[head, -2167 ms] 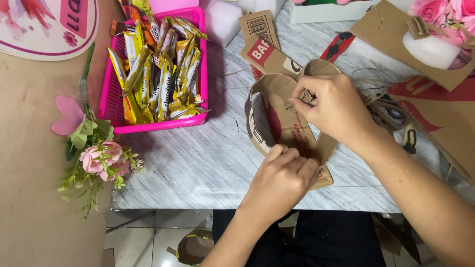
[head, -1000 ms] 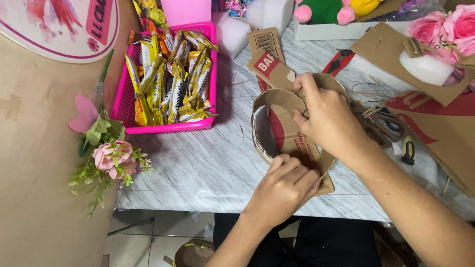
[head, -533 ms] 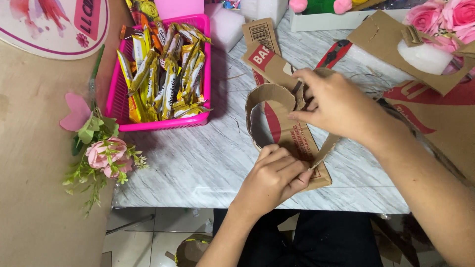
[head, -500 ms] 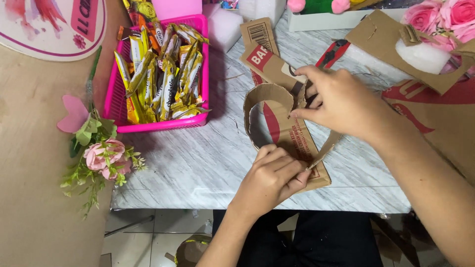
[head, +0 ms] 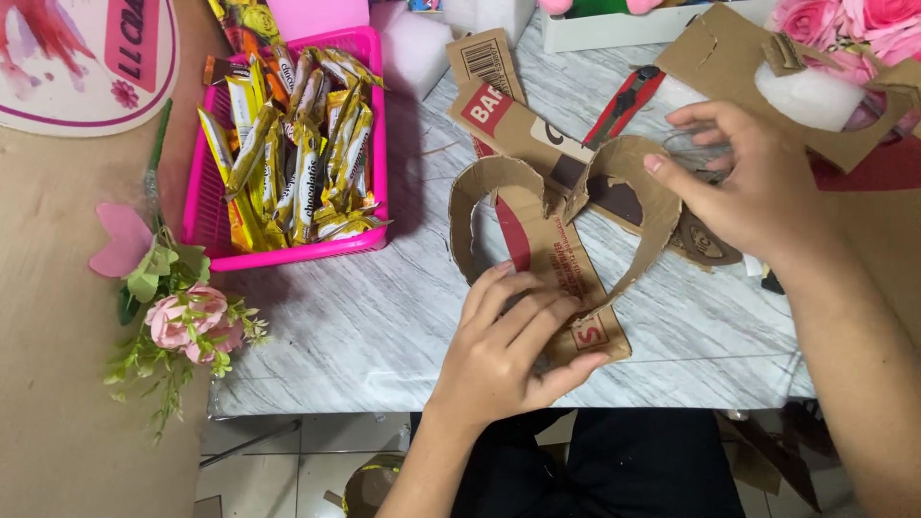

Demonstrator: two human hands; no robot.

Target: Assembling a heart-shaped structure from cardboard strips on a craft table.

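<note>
A heart-shaped wall of brown cardboard strip (head: 499, 182) stands on edge on a flat cardboard piece (head: 552, 254) on the marble tabletop (head: 384, 326). My left hand (head: 513, 345) presses flat on the lower point of the heart and the cardboard beneath it. My right hand (head: 739, 187) rests against the heart's right lobe, fingertips on the strip's outer side. The heart's lower tip is hidden under my left hand.
A pink basket (head: 206, 206) holds several yellow snack bars at the left. Pink artificial flowers (head: 182, 321) lie on a brown surface beside it. A red cutter (head: 628, 101), more cardboard pieces (head: 729, 58), white foam and pink roses (head: 854, 19) sit at the back.
The cardboard strip has gone from a rounded loop to a heart shape. My right hand has shifted right to the outer side of the right lobe; my left hand still presses the bottom.
</note>
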